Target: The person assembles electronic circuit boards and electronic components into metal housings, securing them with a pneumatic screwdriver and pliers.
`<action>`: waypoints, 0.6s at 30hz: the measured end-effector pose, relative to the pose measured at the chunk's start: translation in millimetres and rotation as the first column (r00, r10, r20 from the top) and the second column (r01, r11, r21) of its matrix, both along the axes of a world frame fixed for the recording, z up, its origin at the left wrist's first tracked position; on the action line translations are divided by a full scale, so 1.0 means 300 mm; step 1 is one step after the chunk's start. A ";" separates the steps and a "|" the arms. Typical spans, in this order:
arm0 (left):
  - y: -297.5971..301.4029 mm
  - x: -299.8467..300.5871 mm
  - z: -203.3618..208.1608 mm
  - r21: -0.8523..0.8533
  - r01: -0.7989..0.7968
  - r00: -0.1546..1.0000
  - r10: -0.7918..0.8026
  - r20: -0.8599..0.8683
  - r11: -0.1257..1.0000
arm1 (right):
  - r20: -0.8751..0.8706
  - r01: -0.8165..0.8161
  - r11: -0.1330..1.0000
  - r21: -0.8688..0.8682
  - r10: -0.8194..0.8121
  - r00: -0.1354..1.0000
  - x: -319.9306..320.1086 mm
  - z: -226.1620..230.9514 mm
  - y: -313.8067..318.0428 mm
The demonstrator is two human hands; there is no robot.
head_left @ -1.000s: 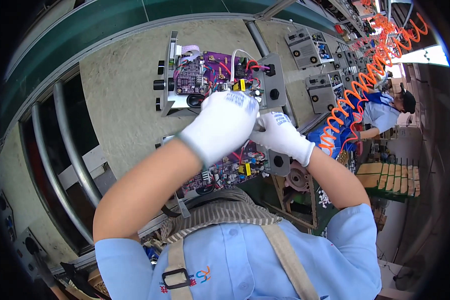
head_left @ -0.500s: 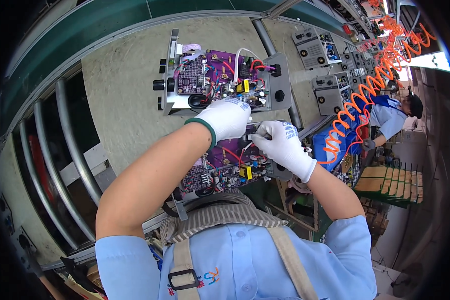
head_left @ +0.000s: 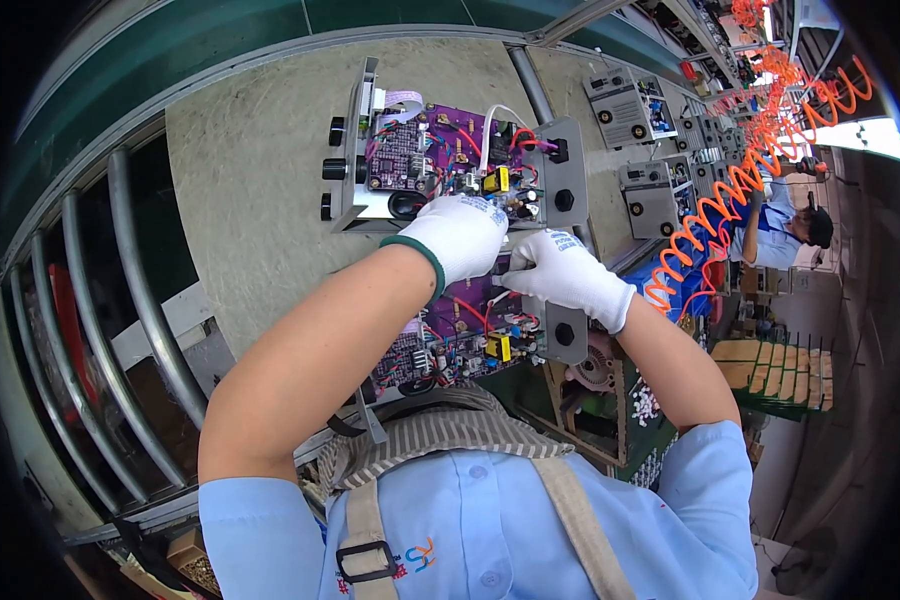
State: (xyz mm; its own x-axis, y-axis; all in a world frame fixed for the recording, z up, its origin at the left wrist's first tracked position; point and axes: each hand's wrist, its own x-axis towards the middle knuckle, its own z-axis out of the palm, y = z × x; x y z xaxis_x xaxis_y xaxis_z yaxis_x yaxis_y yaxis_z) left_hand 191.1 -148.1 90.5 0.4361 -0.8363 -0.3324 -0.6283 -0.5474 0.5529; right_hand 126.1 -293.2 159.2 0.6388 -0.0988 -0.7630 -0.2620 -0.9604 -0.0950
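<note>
Left wrist [head_left: 423, 256] farther forward; two hands [head_left: 464, 238] [head_left: 570, 277], two purple-boarded units [head_left: 457, 140] [head_left: 463, 312]

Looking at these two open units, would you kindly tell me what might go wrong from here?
The left forearm passes over the nearer purple circuit board, so dipping it might knock exposed parts. The right hand is close to that board's red wire, which the glove could snag. The left hand is at the near edge of the farther unit, where it might press on small components.
</note>
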 end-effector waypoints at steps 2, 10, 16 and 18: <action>-0.002 0.008 -0.004 -0.014 0.027 1.000 -0.027 0.005 1.000 | 0.014 -0.093 0.994 -0.056 0.094 0.996 0.021 0.004 0.004; -0.007 0.006 -0.012 -0.050 0.002 1.000 -0.003 -0.014 0.999 | -0.003 -0.139 0.971 -0.194 0.141 0.990 0.025 0.016 0.025; -0.017 -0.008 -0.009 0.003 0.025 0.997 -0.025 0.067 1.000 | 0.379 -0.271 0.949 -0.163 0.314 0.871 -0.074 0.006 -0.020; -0.025 -0.035 -0.025 -0.080 -0.010 0.988 0.022 0.154 0.997 | 0.548 -0.367 0.926 -0.085 0.351 0.759 -0.134 0.095 -0.046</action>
State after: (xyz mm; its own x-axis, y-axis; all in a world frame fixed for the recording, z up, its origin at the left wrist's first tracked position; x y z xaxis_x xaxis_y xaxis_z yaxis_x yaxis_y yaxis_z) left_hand 180.7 -155.7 82.9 0.4903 -0.8498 -0.1932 -0.7012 -0.5164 0.4917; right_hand 86.0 -306.8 187.6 0.9313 0.2375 -0.2761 0.2051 -0.9685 -0.1412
